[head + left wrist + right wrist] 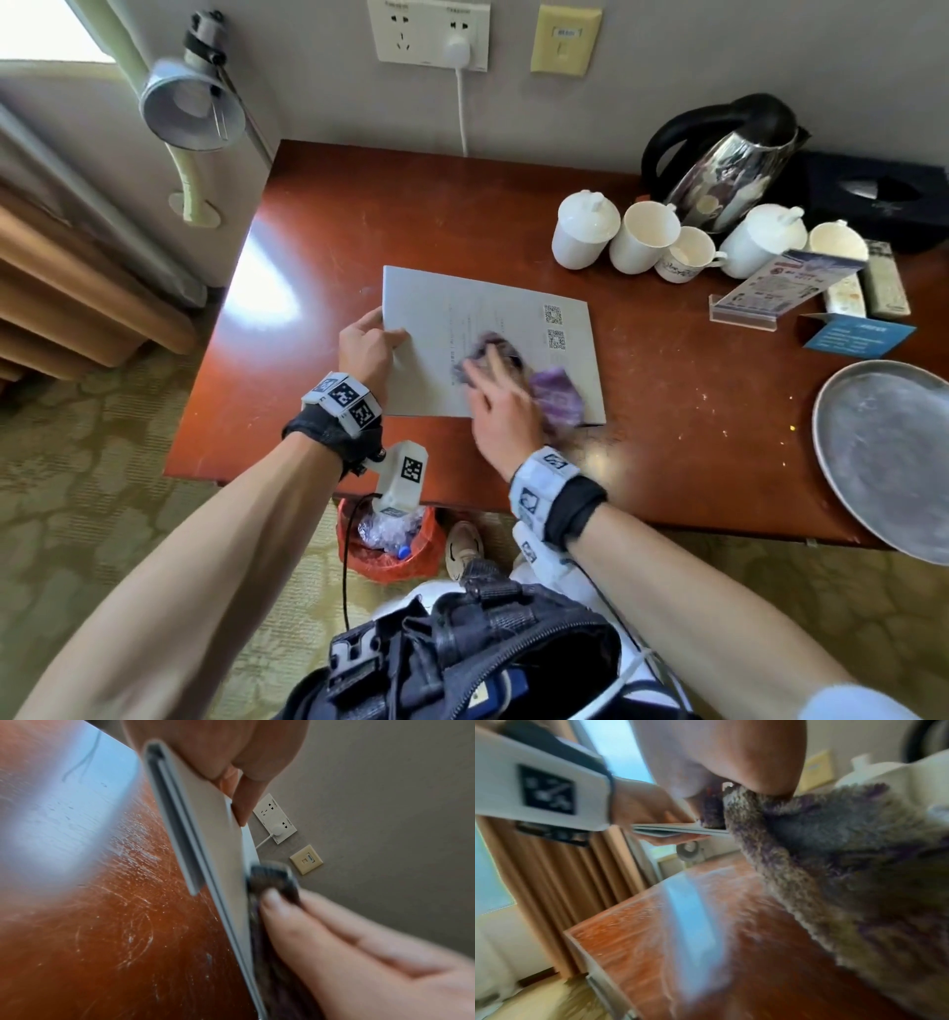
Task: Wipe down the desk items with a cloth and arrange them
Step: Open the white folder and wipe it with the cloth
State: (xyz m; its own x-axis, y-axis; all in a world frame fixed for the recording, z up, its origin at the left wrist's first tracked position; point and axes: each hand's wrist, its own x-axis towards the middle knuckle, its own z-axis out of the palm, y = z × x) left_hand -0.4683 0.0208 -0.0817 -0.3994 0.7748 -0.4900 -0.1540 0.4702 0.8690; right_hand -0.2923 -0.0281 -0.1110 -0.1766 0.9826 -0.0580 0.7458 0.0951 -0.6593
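Observation:
A thin grey folder (488, 318) with QR codes is held over the left half of the red-brown desk (411, 216). My left hand (385, 326) pinches its left edge, thumb on top and fingers underneath. The wrist views show the folder (205, 825) (675, 830) lifted clear of the wood. My right hand (493, 380) lies on the folder's near half, its straight, spread fingers pressing a fuzzy purple-grey cloth (557, 398) against the cover. The cloth (834, 841) bunches under that palm and trails to the right. Motion blurs the right hand (334, 939).
At the back right stand several white mugs (642, 236), two with lids on, a steel kettle (729, 169) and a black tissue box (873, 200). Nearer are an acrylic card stand (780, 288), a blue card (857, 336) and a round metal tray (888, 462). A red bin (390, 545) sits under the desk.

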